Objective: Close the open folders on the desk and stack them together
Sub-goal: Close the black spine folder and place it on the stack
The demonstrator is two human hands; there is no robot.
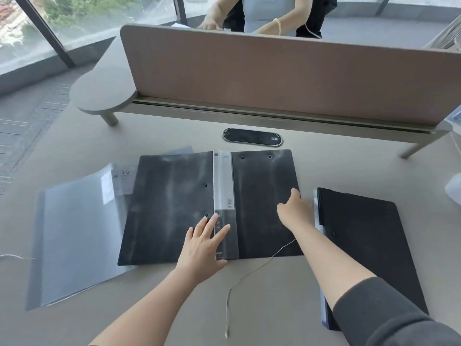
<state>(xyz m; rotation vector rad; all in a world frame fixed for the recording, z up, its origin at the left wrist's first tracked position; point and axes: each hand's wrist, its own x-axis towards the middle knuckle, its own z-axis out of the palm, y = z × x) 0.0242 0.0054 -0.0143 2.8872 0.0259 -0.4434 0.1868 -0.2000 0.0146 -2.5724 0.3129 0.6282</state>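
Note:
A black folder (169,206) lies open, outer side up, in the middle of the desk (74,151), its grey spine label running down the centre. My left hand (202,248) rests flat on the lower spine with fingers spread. My right hand (295,211) grips the right edge of the folder's right cover, fingers curled under it. A translucent grey folder (72,236) lies open to the left, partly under the black one. A closed black folder (369,245) lies at the right, beneath my right forearm.
A brown divider panel (287,78) stands across the back of the desk, with an oval cable port (252,137) before it. A thin white cord (249,273) trails over the desk near my arms. Another person's hands work behind the panel.

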